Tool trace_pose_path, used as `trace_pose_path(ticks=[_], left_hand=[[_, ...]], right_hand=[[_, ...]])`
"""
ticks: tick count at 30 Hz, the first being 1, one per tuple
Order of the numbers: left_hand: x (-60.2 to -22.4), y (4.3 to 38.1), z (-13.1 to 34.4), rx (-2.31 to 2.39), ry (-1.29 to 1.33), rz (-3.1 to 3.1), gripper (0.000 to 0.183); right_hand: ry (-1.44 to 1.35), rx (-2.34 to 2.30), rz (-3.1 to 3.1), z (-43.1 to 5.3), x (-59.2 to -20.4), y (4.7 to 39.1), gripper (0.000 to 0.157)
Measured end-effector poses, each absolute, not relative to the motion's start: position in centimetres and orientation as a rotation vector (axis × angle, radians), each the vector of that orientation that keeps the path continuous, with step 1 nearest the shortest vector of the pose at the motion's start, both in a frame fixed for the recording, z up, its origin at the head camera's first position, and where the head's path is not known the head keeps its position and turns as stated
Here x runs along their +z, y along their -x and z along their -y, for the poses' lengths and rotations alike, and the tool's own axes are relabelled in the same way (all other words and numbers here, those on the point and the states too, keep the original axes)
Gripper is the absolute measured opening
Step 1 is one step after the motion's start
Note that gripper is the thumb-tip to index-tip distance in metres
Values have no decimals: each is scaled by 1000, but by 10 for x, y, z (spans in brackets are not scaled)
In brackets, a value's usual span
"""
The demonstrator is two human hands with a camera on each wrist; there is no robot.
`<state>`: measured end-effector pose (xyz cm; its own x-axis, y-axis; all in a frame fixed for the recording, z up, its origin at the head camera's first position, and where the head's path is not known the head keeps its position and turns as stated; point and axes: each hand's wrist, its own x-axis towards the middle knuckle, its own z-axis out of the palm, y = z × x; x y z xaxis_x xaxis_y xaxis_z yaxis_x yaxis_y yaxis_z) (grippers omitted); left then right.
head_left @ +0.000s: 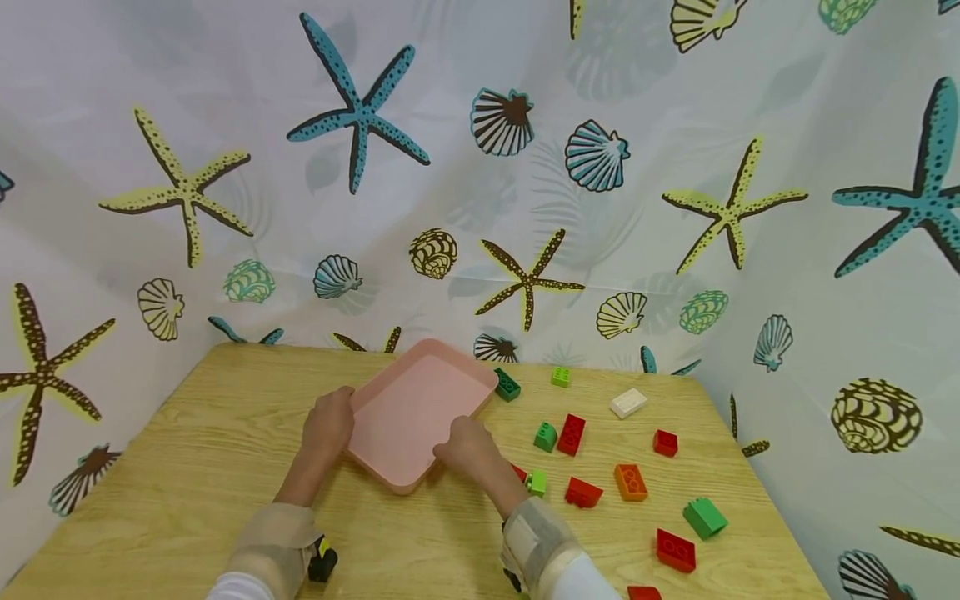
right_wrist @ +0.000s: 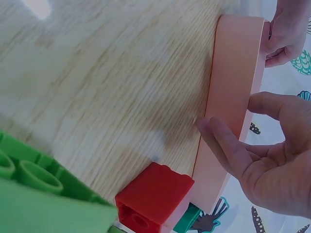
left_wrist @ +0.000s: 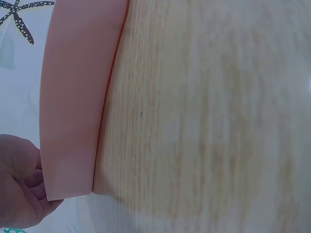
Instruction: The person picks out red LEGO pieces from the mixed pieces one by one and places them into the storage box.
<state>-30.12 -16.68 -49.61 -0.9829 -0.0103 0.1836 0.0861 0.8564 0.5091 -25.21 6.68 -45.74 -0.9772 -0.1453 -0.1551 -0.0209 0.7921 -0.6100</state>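
A shallow pink tray (head_left: 423,408) with rounded corners lies turned at an angle on the wooden table. My left hand (head_left: 331,422) grips its left rim. In the left wrist view, the left hand (left_wrist: 22,179) has its fingers bent at the edge of the tray wall (left_wrist: 77,102), partly hidden by it. On the right side of the tray is my right hand (head_left: 470,450). The right wrist view shows the right hand (right_wrist: 272,155) with its thumb at the rim and its fingers along the outer wall (right_wrist: 233,77), holding the side.
Several toy bricks are spread right of the tray: a dark green brick (head_left: 507,384) by its corner, a red brick (head_left: 572,434), an orange brick (head_left: 631,482), a white brick (head_left: 628,403) and a green brick (head_left: 704,517). A patterned curtain (head_left: 450,192) hangs behind the table.
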Motion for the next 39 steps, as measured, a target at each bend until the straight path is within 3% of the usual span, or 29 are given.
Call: trace_pose_path(ticks=[21,34,39], left_hand=[[-494,310,168,-930,59,2841,31],[-492,304,170,-894,84,2915,19],[-491,305,170,-880,98,2930,24]], right_hand=[[-25,-1155,-2768,-57,-473,254,15],[-48,-1124,-2799,-49,-476,256,8],[-86,-1129,-2770,-50,-473,257,8]])
